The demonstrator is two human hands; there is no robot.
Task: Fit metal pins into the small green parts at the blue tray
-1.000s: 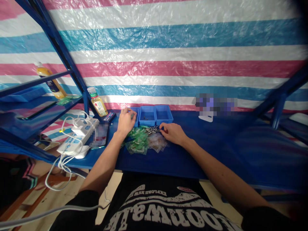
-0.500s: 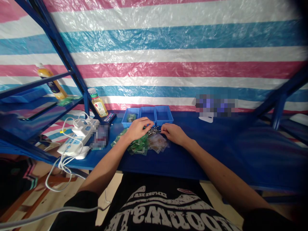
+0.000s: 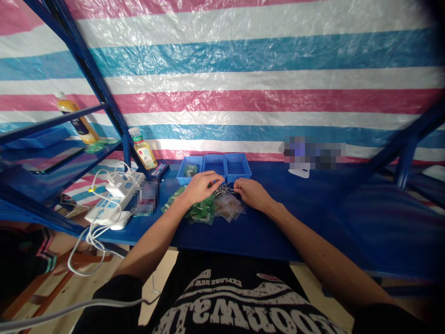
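My left hand (image 3: 203, 186) is over the green packets with its fingers curled together; whatever sits between the fingertips is too small to make out. My right hand (image 3: 253, 192) is closed, thumb against the bent fingers, at the right end of a small pile of thin metal pieces (image 3: 225, 189). What it pinches, if anything, cannot be told. Below the hands lie a heap of green packets (image 3: 201, 212) and a heap of small clear bags (image 3: 229, 207). Just behind stand three joined blue bins; the left bin (image 3: 179, 177) holds small packets, partly hidden by my left hand.
Left on the blue table are a power strip (image 3: 102, 207) with white cables, a drink bottle (image 3: 144, 150) and a small dark box (image 3: 160, 170). A side shelf (image 3: 62, 162) carries another bottle (image 3: 81, 123). A white piece (image 3: 299, 171) lies at the back right. Someone's leg shows lower left.
The view has shifted very slightly. Both hands stay in nearly the same place over the pile, with only slight finger movement.
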